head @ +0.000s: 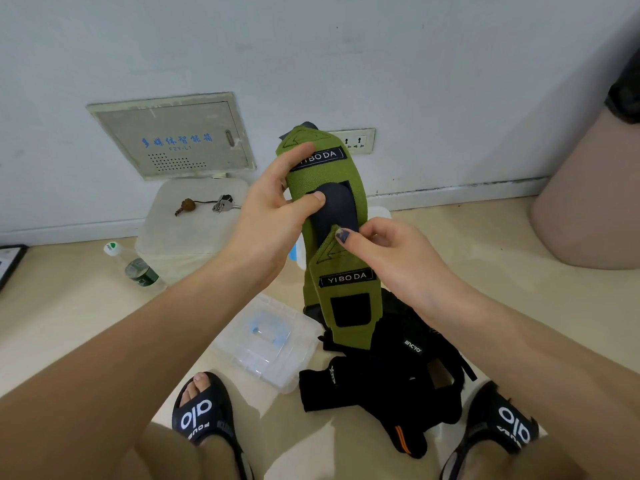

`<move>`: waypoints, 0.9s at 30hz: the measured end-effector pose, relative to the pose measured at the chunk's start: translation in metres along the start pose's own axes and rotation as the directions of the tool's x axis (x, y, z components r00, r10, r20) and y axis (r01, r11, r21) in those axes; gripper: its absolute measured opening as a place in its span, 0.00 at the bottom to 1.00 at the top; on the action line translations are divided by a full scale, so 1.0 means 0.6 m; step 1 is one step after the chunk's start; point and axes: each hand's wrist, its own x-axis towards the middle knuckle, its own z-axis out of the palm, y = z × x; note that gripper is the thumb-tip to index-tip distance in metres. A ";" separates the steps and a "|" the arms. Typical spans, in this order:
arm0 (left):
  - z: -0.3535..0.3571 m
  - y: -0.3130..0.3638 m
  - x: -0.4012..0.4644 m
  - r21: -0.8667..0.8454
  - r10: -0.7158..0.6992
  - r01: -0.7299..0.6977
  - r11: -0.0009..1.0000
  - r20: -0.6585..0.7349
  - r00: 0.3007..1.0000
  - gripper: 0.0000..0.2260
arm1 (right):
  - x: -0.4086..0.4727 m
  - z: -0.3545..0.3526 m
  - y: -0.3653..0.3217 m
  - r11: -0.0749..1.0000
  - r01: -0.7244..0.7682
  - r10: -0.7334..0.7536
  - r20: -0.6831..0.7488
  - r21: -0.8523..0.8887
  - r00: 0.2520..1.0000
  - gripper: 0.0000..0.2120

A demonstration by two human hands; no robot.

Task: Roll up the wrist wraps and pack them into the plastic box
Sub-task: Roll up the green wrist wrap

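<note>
Floor: pale tile [485,271] under you, white wall [311,46] ahead with a grey panel [173,136] bearing blue characters and a socket [355,140].
Plastic box: clear, its lid [266,341] with a blue latch lies on the floor below the wraps; contents, you cannot tell.
Wrist wraps: two green straps [332,237], each labelled "YIBODA", held up in front of you above the box.
Left hand [273,206]: grips the upper wrap, thumb pressed on its dark patch.
Right hand [388,251]: pinches the lower wrap's tip.
Beside the box: black gloves [391,382], a tag reading "MCYO".
Behind the box: white bin [194,233] carrying keys [221,202]; water bottle [135,268] alongside.
Feet: black slides [201,417] printed "alo".
</note>
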 end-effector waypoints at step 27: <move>-0.016 0.023 0.016 -0.021 -0.088 0.087 0.996 -0.039 0.995 0.25 | 0.012 -0.013 0.032 0.996 -0.072 0.075 0.075 -0.042 0.994 0.13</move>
